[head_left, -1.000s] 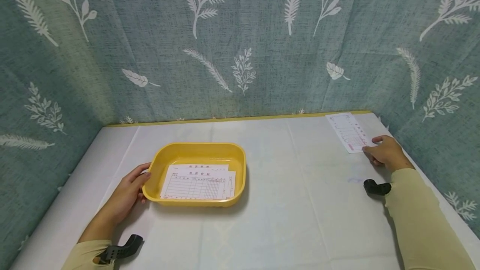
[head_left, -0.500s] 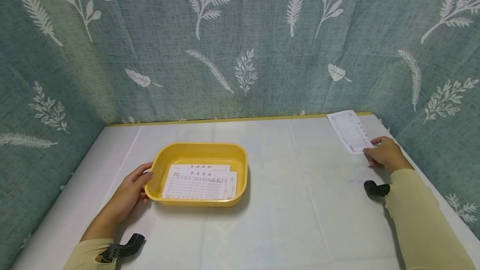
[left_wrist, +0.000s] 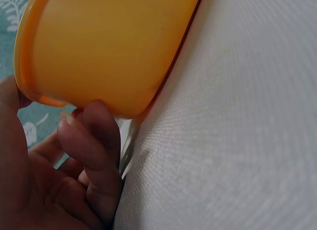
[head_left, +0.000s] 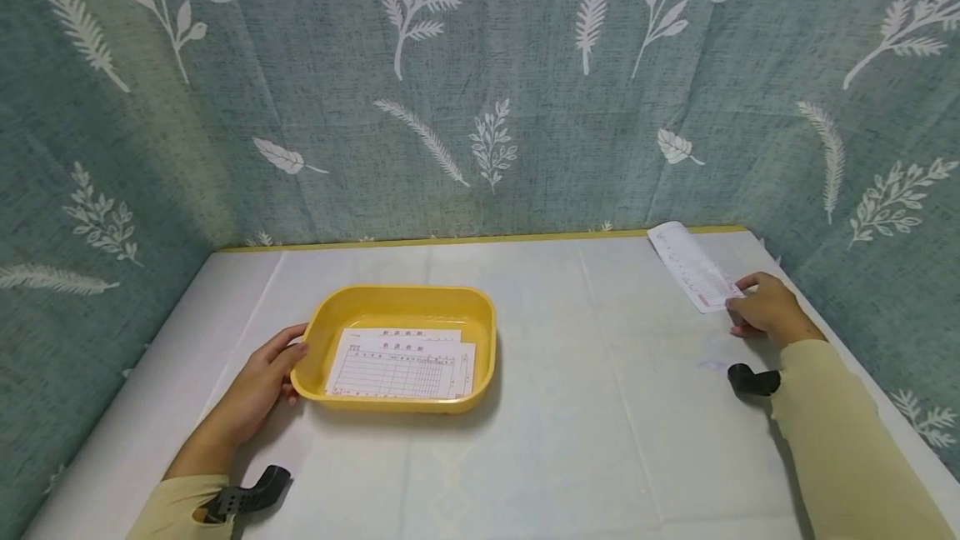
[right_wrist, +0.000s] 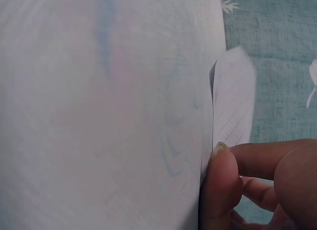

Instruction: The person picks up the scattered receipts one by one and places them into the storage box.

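A yellow plastic tray (head_left: 397,405) sits left of the middle in the head view, with several printed paper forms (head_left: 393,373) lying inside. My left hand (head_left: 258,382) grips the tray's left end at the rim; up close in the left wrist view, curled fingers (left_wrist: 91,145) touch its outer wall (left_wrist: 109,46). Far off to the right, my right hand (head_left: 772,308) pinches the near corner of another printed form (head_left: 688,265) between thumb and forefinger. That form's far end bends up off the table, as the right wrist view also shows (right_wrist: 235,96).
A white cloth (head_left: 555,407) covers the table, with a yellow strip (head_left: 525,237) along its back edge. Green leaf-patterned fabric (head_left: 480,65) walls in the back and both sides. Each wrist wears a black mount (head_left: 251,497).
The form at the right has gone from lying nearly flat to curving upward, its near corner shifting slightly toward me. My left hand stays on the tray.
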Demonstrator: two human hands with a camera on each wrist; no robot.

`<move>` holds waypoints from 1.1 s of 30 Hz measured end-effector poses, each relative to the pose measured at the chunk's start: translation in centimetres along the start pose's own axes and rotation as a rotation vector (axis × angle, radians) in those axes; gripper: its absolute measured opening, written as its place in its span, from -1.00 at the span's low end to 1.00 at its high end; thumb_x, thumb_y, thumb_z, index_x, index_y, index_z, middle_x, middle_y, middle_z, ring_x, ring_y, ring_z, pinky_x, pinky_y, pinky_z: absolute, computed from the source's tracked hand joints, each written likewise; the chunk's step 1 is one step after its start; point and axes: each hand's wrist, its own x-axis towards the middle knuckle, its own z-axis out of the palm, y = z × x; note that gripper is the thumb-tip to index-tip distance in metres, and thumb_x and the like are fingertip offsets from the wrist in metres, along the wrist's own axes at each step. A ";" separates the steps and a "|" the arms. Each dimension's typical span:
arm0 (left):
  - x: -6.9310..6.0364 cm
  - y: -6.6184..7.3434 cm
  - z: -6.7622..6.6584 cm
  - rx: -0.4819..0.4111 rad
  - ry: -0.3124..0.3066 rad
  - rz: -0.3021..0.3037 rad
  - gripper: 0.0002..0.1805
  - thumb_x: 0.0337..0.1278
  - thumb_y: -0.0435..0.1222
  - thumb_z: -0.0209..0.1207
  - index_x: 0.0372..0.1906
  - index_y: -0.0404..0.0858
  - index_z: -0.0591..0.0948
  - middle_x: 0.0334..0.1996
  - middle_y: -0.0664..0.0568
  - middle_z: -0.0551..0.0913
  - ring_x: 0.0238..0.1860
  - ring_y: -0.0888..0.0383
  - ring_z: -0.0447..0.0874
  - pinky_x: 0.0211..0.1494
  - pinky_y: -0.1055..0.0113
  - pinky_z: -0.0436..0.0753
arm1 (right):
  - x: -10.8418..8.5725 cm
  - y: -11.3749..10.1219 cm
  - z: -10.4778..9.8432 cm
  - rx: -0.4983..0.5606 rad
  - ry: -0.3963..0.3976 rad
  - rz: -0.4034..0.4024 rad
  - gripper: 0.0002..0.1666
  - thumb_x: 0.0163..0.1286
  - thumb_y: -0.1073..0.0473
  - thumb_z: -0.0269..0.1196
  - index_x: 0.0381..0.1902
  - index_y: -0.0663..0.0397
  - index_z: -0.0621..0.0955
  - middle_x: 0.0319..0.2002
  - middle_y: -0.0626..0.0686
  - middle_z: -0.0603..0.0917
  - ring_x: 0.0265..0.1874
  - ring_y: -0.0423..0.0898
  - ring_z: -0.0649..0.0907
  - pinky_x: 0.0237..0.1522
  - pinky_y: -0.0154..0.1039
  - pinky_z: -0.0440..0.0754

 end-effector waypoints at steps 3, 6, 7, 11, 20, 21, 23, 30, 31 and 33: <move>0.1 0.1 0.1 0.001 -0.005 0.004 -0.35 0.56 0.03 -0.15 0.51 -0.25 0.15 -0.33 0.13 0.55 -0.54 0.23 0.47 -0.47 0.40 0.60 | -0.1 -0.2 0.0 -0.007 -0.004 -0.022 -0.34 0.42 0.25 0.07 0.36 0.43 0.14 -0.09 0.37 0.39 -0.59 -0.13 0.61 -0.44 -0.27 0.69; 0.1 0.1 0.1 0.000 -0.008 0.005 -0.35 0.56 0.03 -0.15 0.51 -0.25 0.14 -0.33 0.13 0.55 -0.53 0.23 0.47 -0.46 0.40 0.60 | -0.1 -0.2 0.2 -0.014 0.003 -0.033 -0.37 0.43 0.27 0.06 0.35 0.42 0.14 -0.12 0.36 0.40 -0.58 -0.11 0.60 -0.46 -0.28 0.68; 0.1 0.1 0.1 -0.001 -0.010 0.008 -0.35 0.56 0.03 -0.15 0.51 -0.25 0.14 -0.33 0.12 0.55 -0.53 0.24 0.47 -0.46 0.40 0.60 | -0.1 -0.1 0.2 -0.017 0.009 -0.038 -0.37 0.42 0.28 0.06 0.35 0.42 0.15 -0.13 0.35 0.40 -0.58 -0.11 0.60 -0.47 -0.28 0.67; 0.2 0.1 0.1 -0.003 -0.014 0.015 -0.36 0.56 0.02 -0.16 0.51 -0.25 0.14 -0.34 0.11 0.54 -0.53 0.24 0.46 -0.46 0.40 0.59 | 0.0 0.0 0.3 -0.005 0.020 -0.053 -0.29 0.41 0.29 0.09 0.42 0.41 0.12 -0.11 0.36 0.41 -0.58 -0.11 0.60 -0.47 -0.26 0.68; 0.2 0.2 0.0 0.007 -0.006 0.006 -0.35 0.56 0.03 -0.16 0.51 -0.25 0.14 -0.34 0.11 0.54 -0.54 0.23 0.46 -0.47 0.39 0.59 | -0.1 0.1 0.1 0.006 0.026 -0.067 -0.22 0.38 0.28 0.11 0.47 0.40 0.09 -0.04 0.38 0.40 -0.56 -0.12 0.60 -0.51 -0.31 0.64; 0.2 0.2 0.1 0.010 -0.006 0.008 -0.35 0.56 0.03 -0.16 0.51 -0.25 0.14 -0.33 0.11 0.54 -0.54 0.23 0.46 -0.47 0.39 0.59 | -0.2 0.1 0.1 0.006 0.028 -0.065 -0.22 0.39 0.28 0.11 0.47 0.40 0.10 -0.05 0.38 0.40 -0.56 -0.11 0.60 -0.51 -0.32 0.63; 0.3 0.2 0.1 0.011 -0.005 0.006 -0.36 0.56 0.03 -0.16 0.51 -0.24 0.14 -0.33 0.11 0.55 -0.53 0.23 0.46 -0.46 0.39 0.60 | -0.2 0.1 0.0 0.010 0.028 -0.058 -0.23 0.40 0.27 0.10 0.47 0.39 0.10 -0.04 0.38 0.39 -0.55 -0.11 0.60 -0.52 -0.32 0.63; 0.3 0.3 0.2 0.015 -0.006 0.004 -0.35 0.56 0.04 -0.16 0.51 -0.24 0.14 -0.31 0.11 0.55 -0.53 0.23 0.47 -0.46 0.39 0.60 | 0.0 0.6 -0.1 0.037 0.026 -0.070 -0.26 0.41 0.24 0.07 0.45 0.41 0.13 -0.18 0.28 0.43 -0.57 -0.13 0.59 -0.49 -0.29 0.68; 0.2 0.3 0.2 0.015 -0.006 0.002 -0.35 0.56 0.04 -0.16 0.51 -0.23 0.14 -0.31 0.11 0.55 -0.53 0.23 0.47 -0.46 0.39 0.60 | 0.0 0.6 -0.1 0.041 0.027 -0.075 -0.27 0.41 0.23 0.06 0.45 0.41 0.13 -0.21 0.25 0.44 -0.57 -0.14 0.59 -0.48 -0.28 0.68; 0.1 0.3 0.1 0.013 -0.008 0.003 -0.35 0.56 0.04 -0.16 0.51 -0.24 0.14 -0.32 0.11 0.55 -0.53 0.23 0.46 -0.46 0.40 0.60 | 0.0 0.6 0.0 0.051 0.032 -0.084 -0.29 0.43 0.22 0.04 0.44 0.41 0.15 -0.28 0.21 0.46 -0.58 -0.16 0.59 -0.48 -0.28 0.69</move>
